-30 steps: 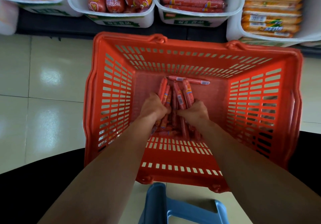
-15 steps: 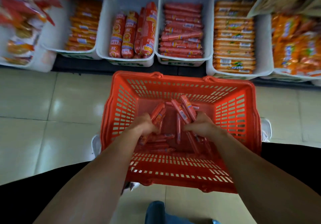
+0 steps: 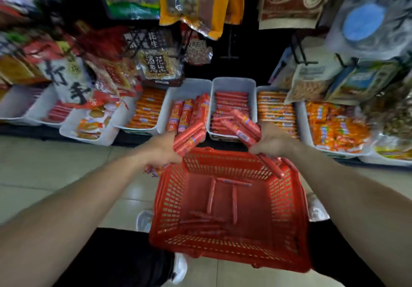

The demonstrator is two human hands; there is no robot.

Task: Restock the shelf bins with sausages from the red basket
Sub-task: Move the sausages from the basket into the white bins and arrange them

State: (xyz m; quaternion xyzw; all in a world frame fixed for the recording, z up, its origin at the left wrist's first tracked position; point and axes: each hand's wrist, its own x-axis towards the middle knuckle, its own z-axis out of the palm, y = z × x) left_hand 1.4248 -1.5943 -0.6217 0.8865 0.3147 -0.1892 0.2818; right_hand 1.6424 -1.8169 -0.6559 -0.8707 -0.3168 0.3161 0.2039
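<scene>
Over the far rim of the red slotted plastic basket [image 3: 171, 197], the left hand [image 3: 163, 150] grips a bundle of thin red-wrapped sausages [image 3: 189, 136] and the right hand [image 3: 273, 141] grips a second bundle [image 3: 243, 126], both close in front of the white plastic shelf bins [image 3: 233, 81], while a few loose sausages [image 3: 210, 195] lie on the basket's floor.

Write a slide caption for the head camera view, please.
Left hand and right hand each hold a bundle of sausages at the far rim of the red basket, facing the shelf bins.
</scene>
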